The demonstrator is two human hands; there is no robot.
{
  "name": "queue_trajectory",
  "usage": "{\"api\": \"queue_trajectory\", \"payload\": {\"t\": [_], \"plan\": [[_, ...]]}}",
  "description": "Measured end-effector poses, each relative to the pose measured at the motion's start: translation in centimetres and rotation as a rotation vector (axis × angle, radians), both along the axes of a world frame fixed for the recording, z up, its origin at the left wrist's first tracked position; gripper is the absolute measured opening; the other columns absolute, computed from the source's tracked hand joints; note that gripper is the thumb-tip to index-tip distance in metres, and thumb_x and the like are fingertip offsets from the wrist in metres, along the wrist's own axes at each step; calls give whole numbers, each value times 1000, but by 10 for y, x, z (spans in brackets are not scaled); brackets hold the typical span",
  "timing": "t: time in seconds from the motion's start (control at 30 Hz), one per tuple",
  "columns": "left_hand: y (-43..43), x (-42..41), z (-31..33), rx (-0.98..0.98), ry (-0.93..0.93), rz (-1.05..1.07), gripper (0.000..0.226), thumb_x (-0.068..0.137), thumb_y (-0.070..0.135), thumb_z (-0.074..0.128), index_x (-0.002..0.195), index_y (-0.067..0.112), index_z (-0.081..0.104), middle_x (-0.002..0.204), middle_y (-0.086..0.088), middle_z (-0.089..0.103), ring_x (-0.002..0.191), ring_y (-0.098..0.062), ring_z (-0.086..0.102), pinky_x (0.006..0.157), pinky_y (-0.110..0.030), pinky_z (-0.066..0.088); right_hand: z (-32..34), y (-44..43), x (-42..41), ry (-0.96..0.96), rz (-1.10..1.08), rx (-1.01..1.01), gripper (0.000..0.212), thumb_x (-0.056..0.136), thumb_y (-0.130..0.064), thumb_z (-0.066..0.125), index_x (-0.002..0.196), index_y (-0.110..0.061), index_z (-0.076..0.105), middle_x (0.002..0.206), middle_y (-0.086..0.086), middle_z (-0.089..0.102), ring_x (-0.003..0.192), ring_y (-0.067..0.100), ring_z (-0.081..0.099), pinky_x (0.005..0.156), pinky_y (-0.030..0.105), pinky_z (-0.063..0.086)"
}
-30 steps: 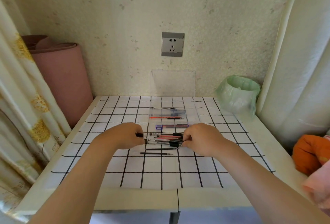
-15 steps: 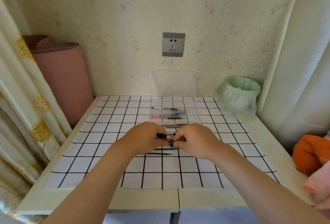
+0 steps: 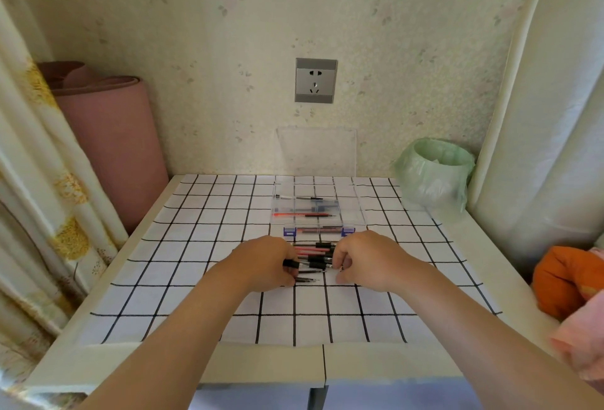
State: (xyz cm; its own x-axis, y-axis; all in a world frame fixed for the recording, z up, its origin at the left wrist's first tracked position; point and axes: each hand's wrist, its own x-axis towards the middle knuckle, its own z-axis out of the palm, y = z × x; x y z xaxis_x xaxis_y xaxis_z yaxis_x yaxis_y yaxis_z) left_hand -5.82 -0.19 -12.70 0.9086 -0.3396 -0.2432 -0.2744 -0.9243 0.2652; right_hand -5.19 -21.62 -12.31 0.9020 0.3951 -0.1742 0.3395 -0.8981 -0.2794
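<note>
A small heap of black and red pens [image 3: 314, 252] lies on the checked cloth [image 3: 202, 246] in the middle of the table. My left hand [image 3: 264, 261] and my right hand [image 3: 362, 259] meet over the heap, and each pinches one end of a black pen [image 3: 312, 264]. A thin refill [image 3: 307, 280] lies loose just in front of the heap. Behind the heap stands a clear plastic box [image 3: 351, 210] with a few pens inside and blue clasps on its front wall.
The box's clear lid [image 3: 315, 151] leans against the wall. A bin lined with a green bag [image 3: 433, 174] stands at the back right. A pink roll [image 3: 111, 141] and a curtain [image 3: 39, 180] flank the left, orange and pink fabric [image 3: 568, 282] the right.
My left hand has moved right, closer to my right hand, over the heap. The pen held between them now shows much shorter.
</note>
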Motion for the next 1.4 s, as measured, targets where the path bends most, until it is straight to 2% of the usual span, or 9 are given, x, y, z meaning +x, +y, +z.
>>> {"api": "queue_trajectory", "payload": {"t": [0.1, 0.23, 0.47, 0.6, 0.77, 0.9, 1.03, 1.2, 1.4], "plan": [[-3, -1, -1, 3, -20, 5, 13, 86, 31, 68, 98, 30, 65, 94, 10, 63, 83, -11, 56, 63, -23, 40, -4, -1, -1, -33, 4, 17, 15, 79, -36, 75, 93, -32, 69, 76, -21, 56, 83, 6, 59, 64, 21, 41], [-5, 0, -4, -1, -30, 1, 39, 85, 33, 71, 121, 29, 58, 114, 9, 60, 100, -14, 57, 79, -27, 45, -7, -5, -1, -24, 0, 8, 15, 80, -37, 75, 94, -31, 71, 75, -21, 55, 81, 4, 58, 64, 21, 40], [-3, 3, -6, 47, -86, 5, 12, 87, 31, 64, 99, 28, 62, 96, 6, 63, 86, -14, 58, 65, -24, 39, -9, -7, 3, -13, -19, 14, 12, 81, -40, 72, 92, -34, 69, 82, -19, 61, 82, 4, 60, 64, 21, 42], [-1, 5, -7, 33, -112, 8, 21, 85, 33, 66, 105, 28, 64, 99, 6, 64, 89, -16, 60, 69, -27, 47, -2, 0, 8, -127, -57, 118, 8, 87, -38, 67, 92, -33, 70, 88, -17, 64, 84, 4, 60, 71, 26, 49], [10, 15, -1, -94, -275, 78, 29, 88, 35, 64, 117, 31, 60, 106, 7, 60, 87, -13, 56, 68, -26, 42, 7, 14, 32, -338, -107, 163, 13, 94, -28, 59, 100, -33, 69, 97, -15, 62, 82, 7, 57, 67, 26, 43], [20, 24, -7, -126, -405, 102, 41, 93, 30, 60, 133, 27, 54, 124, 3, 49, 98, -18, 57, 79, -30, 47, 8, 26, 64, -362, -102, 49, 18, 96, -25, 57, 104, -33, 71, 106, -10, 67, 94, 16, 62, 72, 28, 46], [23, 29, -14, -126, -394, 95, 43, 95, 26, 57, 138, 28, 51, 132, 1, 45, 107, -22, 55, 87, -33, 46, 11, 41, 95, -302, -67, -181, 18, 95, -28, 58, 104, -36, 73, 109, -8, 70, 98, 18, 64, 75, 29, 48], [25, 32, -17, -123, -400, 82, 41, 96, 29, 55, 137, 26, 53, 133, 0, 47, 112, -22, 54, 89, -35, 47, 6, 63, 114, -259, -22, -412, 18, 86, -22, 63, 92, -31, 77, 94, -5, 72, 86, 20, 66, 67, 27, 48], [26, 36, -15, -129, -384, 90, 41, 96, 29, 55, 137, 26, 53, 133, -1, 49, 114, -22, 54, 88, -35, 46, 0, 75, 121, -292, -9, -484, 18, 85, -17, 64, 93, -30, 74, 95, -2, 70, 88, 21, 65, 71, 30, 52]]}}
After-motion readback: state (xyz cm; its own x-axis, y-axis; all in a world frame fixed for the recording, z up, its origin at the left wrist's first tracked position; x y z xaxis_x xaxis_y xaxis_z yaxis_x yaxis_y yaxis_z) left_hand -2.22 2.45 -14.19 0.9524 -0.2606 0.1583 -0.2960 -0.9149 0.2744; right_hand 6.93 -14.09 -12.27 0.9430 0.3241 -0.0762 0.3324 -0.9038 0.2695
